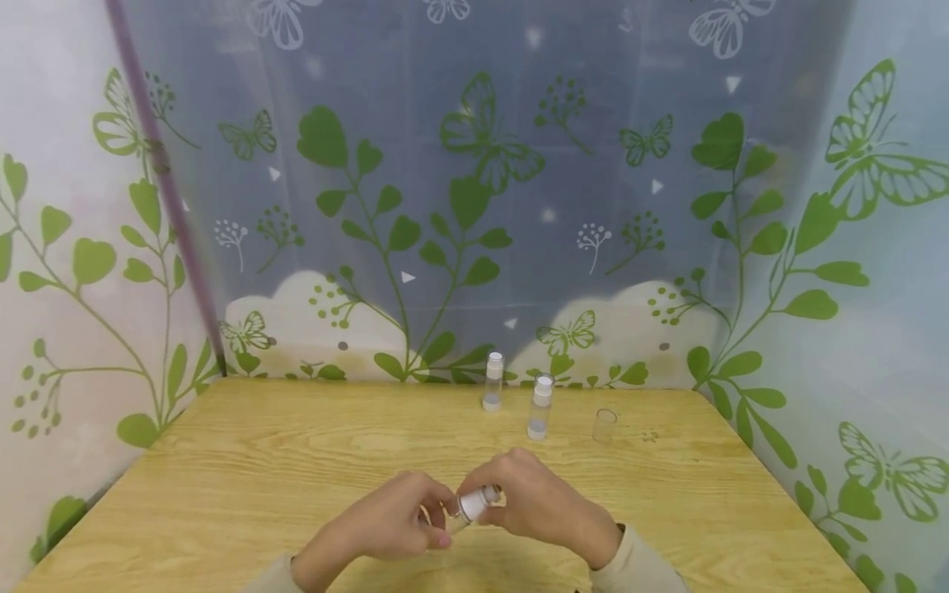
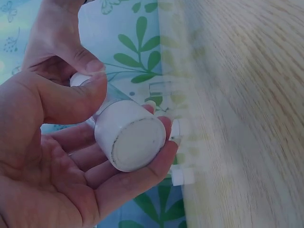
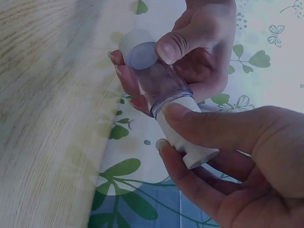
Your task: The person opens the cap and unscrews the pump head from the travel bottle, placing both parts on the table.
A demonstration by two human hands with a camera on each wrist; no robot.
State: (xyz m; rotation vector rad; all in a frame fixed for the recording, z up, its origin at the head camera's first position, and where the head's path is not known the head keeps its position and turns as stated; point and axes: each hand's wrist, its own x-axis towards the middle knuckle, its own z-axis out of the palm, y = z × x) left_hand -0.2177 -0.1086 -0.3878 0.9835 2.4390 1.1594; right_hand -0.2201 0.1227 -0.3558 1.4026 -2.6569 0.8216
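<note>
Near the front of the table, a small clear pump bottle (image 1: 471, 504) is held tilted between both hands. My left hand (image 1: 396, 515) grips its clear body (image 3: 159, 84), with thumb on one side and fingers beneath; the white base (image 2: 135, 140) faces the left wrist camera. On the other end, my right hand (image 1: 541, 504) pinches the white pump top (image 3: 183, 130) between thumb and fingers. The top sits against the body's rim; whether it is fully tightened, I cannot tell. No clear cap covers the pump top.
Two similar bottles, one farther back (image 1: 493, 385) and one nearer (image 1: 539, 409), stand upright beyond the hands. To their right a clear cap (image 1: 604, 427) stands on the wooden table (image 1: 282, 461). Patterned curtains (image 1: 474, 247) enclose the back and sides.
</note>
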